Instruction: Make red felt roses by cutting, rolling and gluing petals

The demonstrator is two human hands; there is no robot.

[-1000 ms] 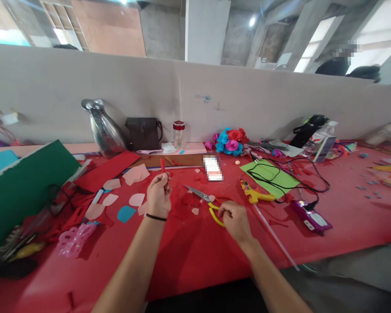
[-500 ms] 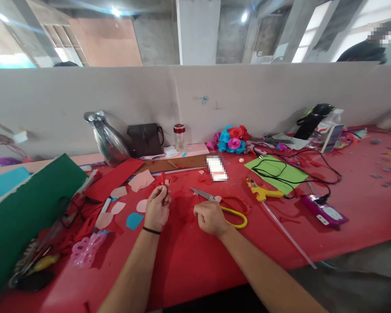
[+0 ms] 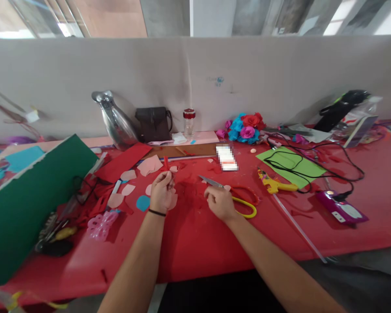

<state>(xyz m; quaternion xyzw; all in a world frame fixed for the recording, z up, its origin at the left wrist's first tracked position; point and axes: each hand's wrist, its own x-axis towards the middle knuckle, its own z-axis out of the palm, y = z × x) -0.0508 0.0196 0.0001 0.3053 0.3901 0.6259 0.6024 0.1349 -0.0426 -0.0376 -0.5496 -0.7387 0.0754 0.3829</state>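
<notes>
Upright between the thumb and fingertips of my left hand (image 3: pixel 163 193) is a small rolled piece of red paper (image 3: pixel 166 163). My right hand (image 3: pixel 220 203) is curled closed above the red table; anything in its fingers is hidden. Just beyond and beside it lie scissors (image 3: pixel 211 180), with one red and one yellow handle loop. Left of my left hand are pink paper petals (image 3: pixel 128 190) and a blue paper petal (image 3: pixel 143 203). A larger pink paper sheet (image 3: pixel 150 165) lies behind them.
A yellow glue gun (image 3: pixel 276 186), a purple power strip (image 3: pixel 341 208) and black cords are at right. A phone (image 3: pixel 227 158), paper flowers (image 3: pixel 247 128), a jar (image 3: pixel 189 124), a bag (image 3: pixel 154 124) and a silver jug (image 3: pixel 117 124) stand behind. A green board (image 3: pixel 42 200) leans at left.
The view has tilted down and turned left, so the table's things sit higher and farther right. Both hands keep nearly the same pose, the red roll still in my left.
</notes>
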